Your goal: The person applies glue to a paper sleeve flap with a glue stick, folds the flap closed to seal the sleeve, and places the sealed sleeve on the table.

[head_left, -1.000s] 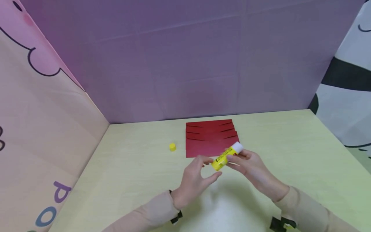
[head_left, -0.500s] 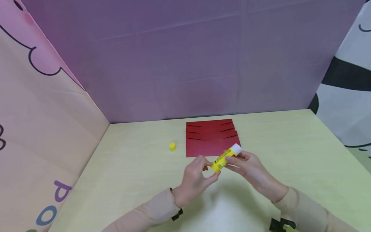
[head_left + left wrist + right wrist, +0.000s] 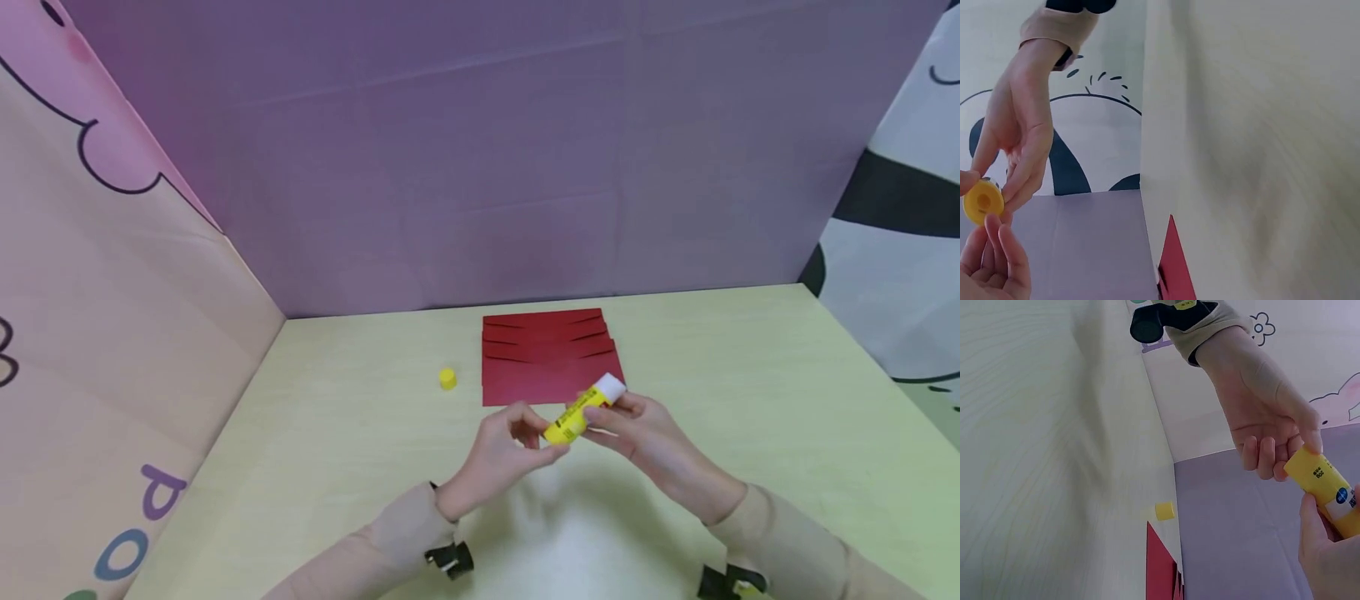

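A yellow glue stick (image 3: pixel 573 421) is held tilted above the table, its white end pointing up and to the right. My right hand (image 3: pixel 663 442) grips its barrel near that end. At the lower end, my left hand (image 3: pixel 495 458) pinches the yellow base between thumb and fingers. The left wrist view shows the round base of the glue stick (image 3: pixel 984 200) end-on, with fingertips at its edge. In the right wrist view, printing shows on the barrel of the glue stick (image 3: pixel 1322 481). A small yellow cap (image 3: pixel 447 379) stands on the table, left of overlapping red paper pieces (image 3: pixel 547 383).
The pale table (image 3: pixel 337 433) meets a purple backdrop (image 3: pixel 480 167) at its far edge. Printed panels stand on the left (image 3: pixel 112 333) and right (image 3: pixel 900 275). The red pieces, layered with dark slits at their sides, lie just beyond the hands.
My left thumb and fingers have closed from a spread pose onto the glue stick's base. The stick has dipped slightly; the right hand keeps its grip. Cap and red paper stay put.
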### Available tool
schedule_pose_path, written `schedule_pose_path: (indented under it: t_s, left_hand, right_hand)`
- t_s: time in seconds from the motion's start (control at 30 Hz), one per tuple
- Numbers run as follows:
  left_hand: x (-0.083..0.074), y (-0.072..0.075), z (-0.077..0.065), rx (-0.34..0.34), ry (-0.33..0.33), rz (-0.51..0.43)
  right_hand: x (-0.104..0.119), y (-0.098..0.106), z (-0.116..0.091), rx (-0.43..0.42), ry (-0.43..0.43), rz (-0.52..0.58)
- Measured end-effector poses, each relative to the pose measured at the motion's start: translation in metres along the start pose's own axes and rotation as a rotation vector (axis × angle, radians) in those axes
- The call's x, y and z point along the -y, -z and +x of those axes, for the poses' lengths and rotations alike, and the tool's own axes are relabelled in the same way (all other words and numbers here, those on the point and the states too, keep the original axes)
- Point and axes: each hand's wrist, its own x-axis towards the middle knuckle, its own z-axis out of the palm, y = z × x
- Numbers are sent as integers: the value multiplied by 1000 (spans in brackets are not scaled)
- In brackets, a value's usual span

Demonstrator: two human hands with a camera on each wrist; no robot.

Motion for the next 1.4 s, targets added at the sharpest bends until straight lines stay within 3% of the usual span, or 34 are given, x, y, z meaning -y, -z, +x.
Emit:
schedule_pose_path:
  t_s: [0.13,0.33,0.5,0.7,0.93,1.07,1.2,1.3,1.4]
  left_hand:
    - [-1,1,3,34,146,-120]
    - [-3,4,5,99,280,-270]
    - [-2,5,5,133,333,-332]
    - [2,5,4,172,403,-496]
    - [3,7,2,286,467,-643]
    - [3,6,2,292,473,-630]
    - [0,6,2,216,453,-540]
    - [-4,5,1,140,388,-428]
    - [-7,4,-2,79,272,-276]
  right_hand:
    - [-1,2,1,21,9,13]
    - [-2,2,1,42,17,27]
    - [-1,3,0,70,46,32]
    - [0,1,0,65,26,29]
    - [1,2,0,89,40,35]
    - [2,2,0,95,44,37]
    - [2,3,-1,67,27,27]
    - [2,3,-2,37,19,20]
    - [3,3,-2,11,16,13]
